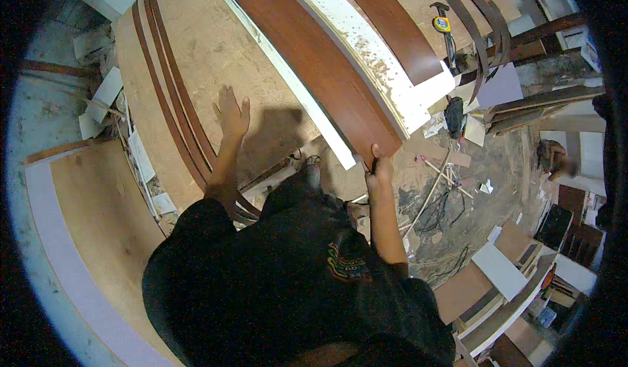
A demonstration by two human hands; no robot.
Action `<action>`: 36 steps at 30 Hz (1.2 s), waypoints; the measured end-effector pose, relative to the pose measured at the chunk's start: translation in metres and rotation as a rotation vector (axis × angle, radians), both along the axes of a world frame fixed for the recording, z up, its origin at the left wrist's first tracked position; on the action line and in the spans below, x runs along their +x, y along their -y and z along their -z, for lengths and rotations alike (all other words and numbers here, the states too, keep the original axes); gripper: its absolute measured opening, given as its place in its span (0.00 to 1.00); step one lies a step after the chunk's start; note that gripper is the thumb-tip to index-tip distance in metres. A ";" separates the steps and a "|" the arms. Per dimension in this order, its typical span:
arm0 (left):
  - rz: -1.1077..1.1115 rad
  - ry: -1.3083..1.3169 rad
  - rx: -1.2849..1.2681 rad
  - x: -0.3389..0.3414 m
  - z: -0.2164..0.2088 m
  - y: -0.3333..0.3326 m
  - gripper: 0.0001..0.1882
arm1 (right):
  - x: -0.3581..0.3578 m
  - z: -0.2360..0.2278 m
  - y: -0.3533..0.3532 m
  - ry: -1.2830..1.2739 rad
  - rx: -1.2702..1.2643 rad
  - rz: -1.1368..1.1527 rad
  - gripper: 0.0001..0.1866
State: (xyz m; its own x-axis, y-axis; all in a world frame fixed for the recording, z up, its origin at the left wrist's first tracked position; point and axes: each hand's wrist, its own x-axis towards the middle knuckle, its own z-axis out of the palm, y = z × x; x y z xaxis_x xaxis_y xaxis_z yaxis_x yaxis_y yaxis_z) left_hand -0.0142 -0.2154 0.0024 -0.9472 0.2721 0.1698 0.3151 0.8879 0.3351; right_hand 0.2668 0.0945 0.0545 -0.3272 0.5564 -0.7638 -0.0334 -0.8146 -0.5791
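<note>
From the head camera I look straight down on a big raw particleboard sheet [216, 59], pale brown and dusty, which I take as my landmark. My left hand [232, 115] lies flat on that sheet near its lower edge, fingers spread and palm down, holding nothing. Just left of the hand, thin dark edge-banding strips [176, 105] run lengthwise along the sheet in a long curve. To the right of the sheet a white-edged strip [307, 99] runs alongside it, and beyond that lies a long reddish-brown laminated board [314, 59]. My right hand [378, 171] is closed around the near end of this board, thumb on top and fingers curled under its corner; the board stretches away from the grip toward the top of the view, right of the sheet. Further right of it sits a pale, chalky-white plank [366, 53] and another red-brown panel [392, 27]. Past these, a yellow tape measure [442, 24] rests on the stacked boards. Below and to the left of the sheet stands another panel with a pale lilac edge [59, 236]. Right of the sheet, past the boards, the concrete floor [484, 164] is strewn with offcuts, sticks and dark cables. My foot [311, 169] shows just below the sheet's near edge.
</note>
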 end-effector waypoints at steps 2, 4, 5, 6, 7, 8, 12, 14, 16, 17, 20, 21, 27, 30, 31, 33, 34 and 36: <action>-0.036 0.023 -0.051 -0.004 0.007 0.005 0.39 | -0.031 0.014 -0.001 0.012 -0.004 -0.020 0.13; -0.022 -0.020 -0.054 -0.008 0.017 0.005 0.42 | -0.057 0.030 0.000 -0.022 -0.055 0.000 0.17; -0.038 0.005 -0.067 -0.012 0.022 0.005 0.43 | -0.068 0.036 0.001 0.004 -0.055 0.014 0.20; -0.053 -0.006 -0.105 -0.015 0.027 0.005 0.44 | -0.078 0.040 0.003 -0.001 -0.092 0.036 0.19; -0.069 0.031 -0.124 -0.018 0.031 0.006 0.46 | -0.088 0.042 0.006 0.028 -0.109 0.061 0.19; -0.074 -0.087 -0.286 -0.020 0.034 0.008 0.46 | -0.098 0.043 0.008 0.073 -0.135 0.085 0.18; 0.060 -0.079 -0.188 -0.017 0.041 0.019 0.45 | -0.141 0.043 0.016 0.120 -0.102 0.052 0.18; 0.082 -0.118 -0.307 -0.013 0.037 0.022 0.45 | -0.168 0.047 0.018 0.109 -0.120 0.016 0.13; 0.105 -0.152 -0.431 -0.009 0.027 0.021 0.44 | -0.201 0.051 0.021 0.138 -0.161 -0.006 0.08; 0.093 -0.077 -0.374 -0.008 0.018 0.019 0.44 | -0.218 0.053 0.022 0.089 -0.168 -0.033 0.08; 0.028 0.040 -0.029 -0.005 -0.017 0.010 0.45 | -0.275 0.062 0.029 0.065 -0.203 -0.045 0.06; 0.068 -0.006 -0.162 -0.001 -0.032 0.010 0.45 | -0.295 0.072 0.031 0.078 -0.190 -0.030 0.06; -0.002 0.196 -0.175 0.004 -0.073 0.008 0.45 | -0.419 0.177 0.019 0.050 0.517 -0.682 0.06; 0.010 -0.029 -0.210 -0.003 -0.053 0.004 0.47 | -0.457 0.144 0.028 0.634 1.209 -1.297 0.11; -0.022 0.033 -0.152 -0.005 -0.044 0.003 0.47 | -0.468 0.122 0.036 0.642 1.259 -1.340 0.13; -0.064 0.070 -0.045 -0.008 -0.029 0.004 0.48 | -0.490 0.081 0.052 0.645 1.308 -1.410 0.18; -0.074 0.049 0.003 -0.007 -0.024 0.004 0.49 | -0.501 0.066 0.059 0.653 1.341 -1.455 0.20; -0.044 -0.064 0.057 -0.008 -0.021 0.006 0.50 | -0.522 0.049 0.071 0.653 1.424 -1.524 0.23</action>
State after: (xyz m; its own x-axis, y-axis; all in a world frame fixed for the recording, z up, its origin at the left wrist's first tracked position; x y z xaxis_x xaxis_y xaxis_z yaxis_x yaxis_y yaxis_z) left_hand -0.0218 -0.2216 0.0231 -0.9447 0.2186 0.2444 0.2986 0.8815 0.3658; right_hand -0.2557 0.0231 0.0058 -0.8788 0.3287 -0.3460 0.4374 0.8447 -0.3084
